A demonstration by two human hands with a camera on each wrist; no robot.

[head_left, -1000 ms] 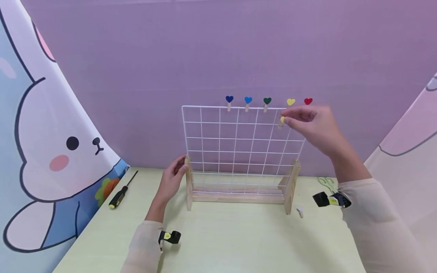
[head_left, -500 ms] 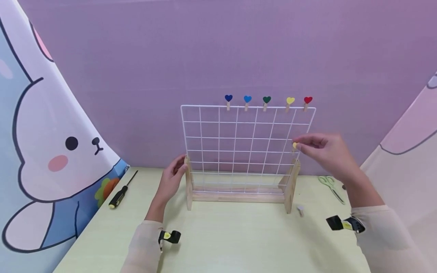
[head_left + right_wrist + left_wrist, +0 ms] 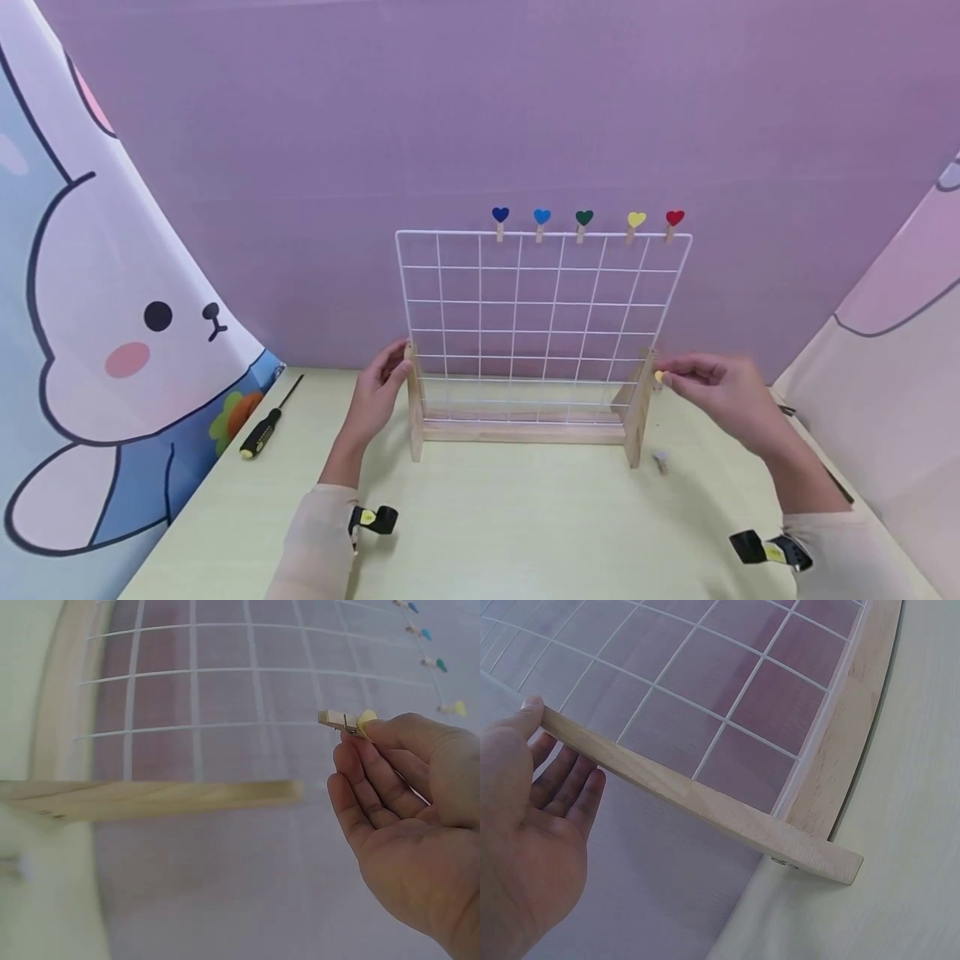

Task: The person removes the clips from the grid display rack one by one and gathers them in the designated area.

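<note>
A white wire grid (image 3: 517, 317) stands upright in a wooden stand (image 3: 525, 436). Along its top wire sit several small clothespins with hearts, among them a dark blue one (image 3: 500, 216), a green one (image 3: 584, 218) and a red one (image 3: 675, 218). With thumb and fingers my left hand (image 3: 380, 387) holds the top of the stand's left wooden upright (image 3: 682, 799). My right hand (image 3: 723, 400), just right of the right upright (image 3: 641, 408), pinches a clothespin with a yellow heart (image 3: 366, 724) between thumb and fingertips. That clothespin's wooden end points away from the fingers.
One loose clothespin with a pale top (image 3: 660, 462) lies on the table (image 3: 517, 525), near the stand's right foot. A black and yellow screwdriver (image 3: 261, 432) lies at the left. Behind the stand rises a purple backdrop (image 3: 450, 108).
My right hand has come down with the yellow heart clothespin, from close to the grid's upper right to beside the right upright. My left hand has stayed in place.
</note>
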